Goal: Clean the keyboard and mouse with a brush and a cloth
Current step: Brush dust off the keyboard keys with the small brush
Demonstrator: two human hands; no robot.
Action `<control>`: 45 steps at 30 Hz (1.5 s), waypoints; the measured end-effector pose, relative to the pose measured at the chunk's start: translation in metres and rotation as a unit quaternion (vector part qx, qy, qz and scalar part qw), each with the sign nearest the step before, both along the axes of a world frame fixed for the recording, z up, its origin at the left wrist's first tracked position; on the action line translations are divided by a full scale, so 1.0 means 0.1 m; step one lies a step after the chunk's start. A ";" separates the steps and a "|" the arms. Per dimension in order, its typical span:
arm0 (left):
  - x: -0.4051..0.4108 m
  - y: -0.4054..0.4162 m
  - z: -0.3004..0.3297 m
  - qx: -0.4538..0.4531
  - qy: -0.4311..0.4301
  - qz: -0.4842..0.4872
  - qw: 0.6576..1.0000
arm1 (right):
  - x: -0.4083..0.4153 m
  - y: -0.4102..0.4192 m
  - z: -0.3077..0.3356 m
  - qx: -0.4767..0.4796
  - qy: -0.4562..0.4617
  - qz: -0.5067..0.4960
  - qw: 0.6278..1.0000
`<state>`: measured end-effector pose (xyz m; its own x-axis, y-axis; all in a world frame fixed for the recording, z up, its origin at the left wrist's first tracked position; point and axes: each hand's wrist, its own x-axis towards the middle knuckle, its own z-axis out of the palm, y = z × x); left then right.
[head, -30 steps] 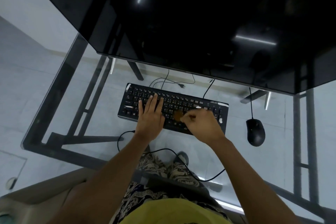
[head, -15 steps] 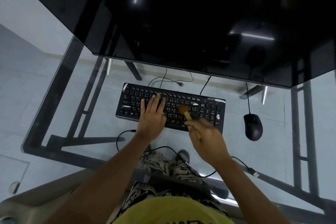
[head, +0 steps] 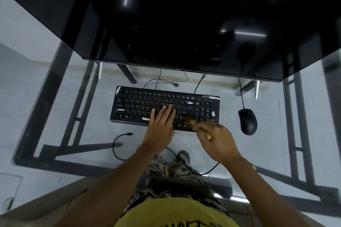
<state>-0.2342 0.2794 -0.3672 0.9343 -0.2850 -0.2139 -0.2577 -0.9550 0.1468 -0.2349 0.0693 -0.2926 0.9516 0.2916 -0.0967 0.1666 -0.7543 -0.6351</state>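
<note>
A black keyboard (head: 140,103) lies on the glass desk (head: 46,116). My left hand (head: 161,129) rests flat on its lower middle keys, fingers together, holding it down. My right hand (head: 215,142) grips a small wooden-handled brush (head: 191,122). The brush's brown bristles touch the keys at the keyboard's near edge, left of the number pad. A black wired mouse (head: 247,121) sits to the right of the keyboard, apart from both hands. No cloth is in view.
A dark monitor (head: 184,24) hangs over the back of the desk. A loose black cable (head: 118,139) curls near the front left of the keyboard. Another cable (head: 203,171) runs under my right wrist. My lap and a yellow shirt (head: 175,214) fill the bottom.
The brush has swept from the middle rows toward the keyboard's near edge, and my right hand has drawn back toward me. My left hand has stayed on the keys.
</note>
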 end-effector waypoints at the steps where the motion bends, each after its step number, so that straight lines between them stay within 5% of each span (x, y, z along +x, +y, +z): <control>1: -0.03 -0.01 0.00 0.004 0.000 -0.007 1.000 | -0.01 0.02 -0.01 -0.013 0.010 0.010 1.000; 4: -0.10 -0.04 0.01 0.010 -0.001 -0.029 1.000 | -0.04 0.02 0.00 -0.080 0.062 -0.012 0.995; 7: -0.17 -0.05 0.03 0.013 0.005 -0.045 0.999 | -0.06 -0.02 -0.03 -0.020 -0.027 -0.022 0.999; 10: -0.22 -0.04 0.04 0.021 0.013 -0.050 0.998 | -0.09 -0.05 -0.11 -0.058 0.005 0.042 0.997; 14: -0.21 -0.04 0.05 0.027 0.015 -0.055 0.998 | -0.11 -0.07 -0.11 -0.018 -0.058 -0.013 0.998; 18: -0.22 -0.04 0.05 0.023 0.013 -0.059 0.998 | -0.22 -0.01 -0.19 -0.005 -0.022 0.016 1.000; 25: -0.18 -0.03 0.05 0.029 -0.008 -0.073 0.997 | -0.49 -0.52 -0.19 0.023 -0.046 -0.209 0.977; 30: -0.16 -0.05 0.05 0.037 -0.018 -0.069 0.997 | -0.54 -0.27 -0.18 0.088 -0.004 -0.089 0.992; 35: -0.16 -0.06 0.05 0.039 -0.008 -0.064 0.997 | -0.50 -0.50 -0.23 0.023 -0.056 -0.337 0.939; 39: -0.16 -0.07 0.03 0.047 -0.018 -0.062 0.997 | -0.60 -0.23 -0.24 0.082 -0.024 -0.117 0.989; 43: -0.17 -0.07 0.01 0.046 -0.037 -0.063 0.996 | -0.55 -0.40 -0.31 0.050 -0.070 -0.294 0.952; 45: -0.17 -0.07 0.01 0.043 -0.043 -0.060 0.996 | -0.57 -0.41 -0.28 0.065 -0.099 -0.275 0.954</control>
